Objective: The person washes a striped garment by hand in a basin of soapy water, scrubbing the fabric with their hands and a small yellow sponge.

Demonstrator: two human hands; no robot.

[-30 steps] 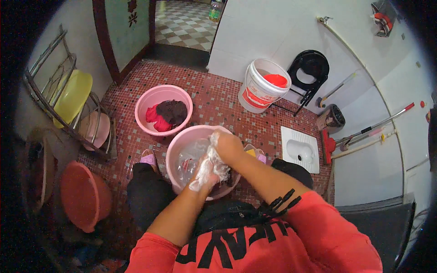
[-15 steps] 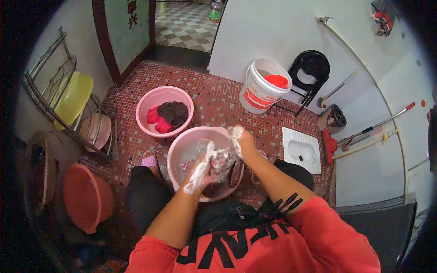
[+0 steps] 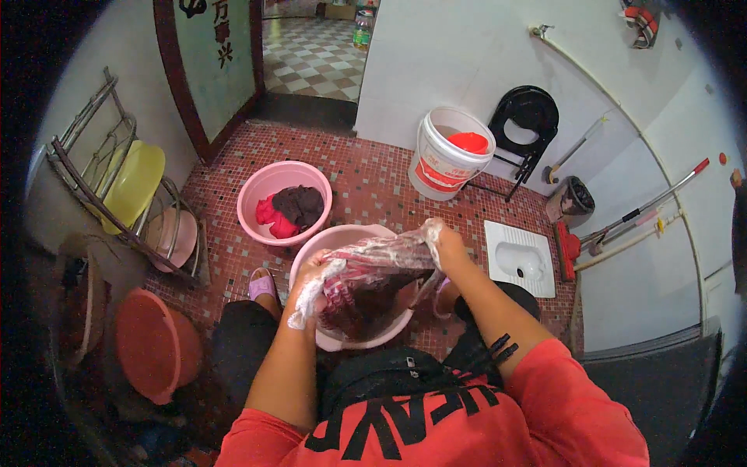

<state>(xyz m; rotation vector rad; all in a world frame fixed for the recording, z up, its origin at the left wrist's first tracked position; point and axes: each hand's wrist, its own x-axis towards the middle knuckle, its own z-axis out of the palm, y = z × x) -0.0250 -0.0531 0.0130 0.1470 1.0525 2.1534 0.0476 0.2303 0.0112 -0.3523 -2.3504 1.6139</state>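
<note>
Over a large pink basin (image 3: pixel 375 335) between my legs I hold a soapy maroon garment (image 3: pixel 373 276) stretched out sideways. My left hand (image 3: pixel 310 284) grips one end at the basin's left, covered in white foam. My right hand (image 3: pixel 445 245) grips the other end, higher up at the basin's right, with foam on the fingers. The garment hangs down into the basin and hides most of what is inside.
A second pink basin (image 3: pixel 249 194) with clothes (image 3: pixel 299 204) lies ahead. A bucket (image 3: pixel 436 179), folded black chair (image 3: pixel 537 109), squat toilet (image 3: pixel 537 280) and brooms (image 3: pixel 568 249) are on the right. A basin rack (image 3: pixel 109 117) and salmon tub (image 3: pixel 152 350) stand left, a doorway (image 3: pixel 307 97) ahead.
My hands have moved apart, left hand leftward and right hand rightward, lifting and spreading the garment that was bunched in the basin. The view has shifted slightly.
</note>
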